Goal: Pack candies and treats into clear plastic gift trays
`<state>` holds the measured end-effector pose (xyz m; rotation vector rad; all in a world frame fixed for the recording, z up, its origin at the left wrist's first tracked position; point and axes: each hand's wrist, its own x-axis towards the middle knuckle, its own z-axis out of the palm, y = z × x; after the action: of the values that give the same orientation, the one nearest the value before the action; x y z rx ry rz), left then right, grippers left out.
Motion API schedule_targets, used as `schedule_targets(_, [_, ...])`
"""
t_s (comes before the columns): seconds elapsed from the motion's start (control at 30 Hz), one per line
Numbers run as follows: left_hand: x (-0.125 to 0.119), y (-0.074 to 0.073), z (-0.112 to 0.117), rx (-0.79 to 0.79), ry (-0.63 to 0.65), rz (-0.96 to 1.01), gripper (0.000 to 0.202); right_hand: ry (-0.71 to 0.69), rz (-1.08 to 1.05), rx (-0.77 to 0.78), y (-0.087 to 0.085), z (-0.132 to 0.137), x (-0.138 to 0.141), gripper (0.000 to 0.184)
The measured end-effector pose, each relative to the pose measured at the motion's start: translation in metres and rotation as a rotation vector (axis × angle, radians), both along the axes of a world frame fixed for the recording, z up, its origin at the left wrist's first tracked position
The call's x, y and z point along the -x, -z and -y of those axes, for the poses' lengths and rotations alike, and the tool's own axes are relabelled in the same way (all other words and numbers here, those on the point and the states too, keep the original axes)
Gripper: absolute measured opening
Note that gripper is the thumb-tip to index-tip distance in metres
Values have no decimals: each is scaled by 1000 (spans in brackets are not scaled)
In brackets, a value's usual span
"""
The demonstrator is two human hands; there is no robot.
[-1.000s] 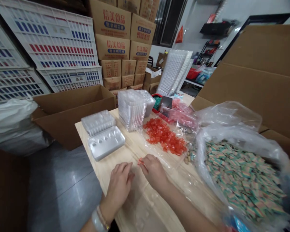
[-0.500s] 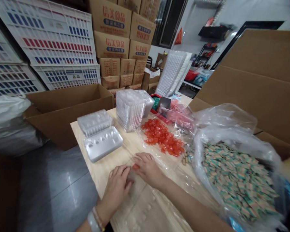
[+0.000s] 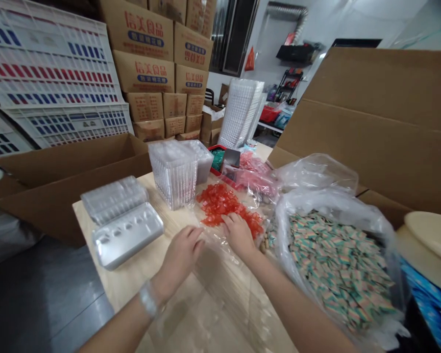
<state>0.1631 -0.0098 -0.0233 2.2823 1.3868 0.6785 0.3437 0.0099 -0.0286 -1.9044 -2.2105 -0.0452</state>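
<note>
The pile of red pieces lies on clear plastic film on the table, between the stack of clear trays and the open bag of striped pieces. The hands are apart. The right hand has its fingertips at the near edge of the pile; whether they grip a piece cannot be told. The left hand is over the table, fingers loosely bent; its grip, if any, cannot be confirmed. Caution: a broad sweep of the right hand can scatter loose pieces. Film snagged by the fingers can drag the pile. A left arm swung outward can knock the silver tray, near the table's edge, to the floor
</note>
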Motion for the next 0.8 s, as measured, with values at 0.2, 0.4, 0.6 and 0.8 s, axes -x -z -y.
schedule_targets(0.2, [-54,10,-63,47,-32,-96,16,24,46,18,16,-14,-1,17])
schedule_targets(0.4, [-51,13,-52,51,-17,41,10,51,-859,76,24,12,-23,9])
schedule_targets(0.6, [-59,1,-21,620,-55,700,25,89,-1545,300,9,33,-15,26])
schedule_targets(0.8, [-48,-9,22,1045,-56,1090,16,-11,-1216,181,-1,71,7,17])
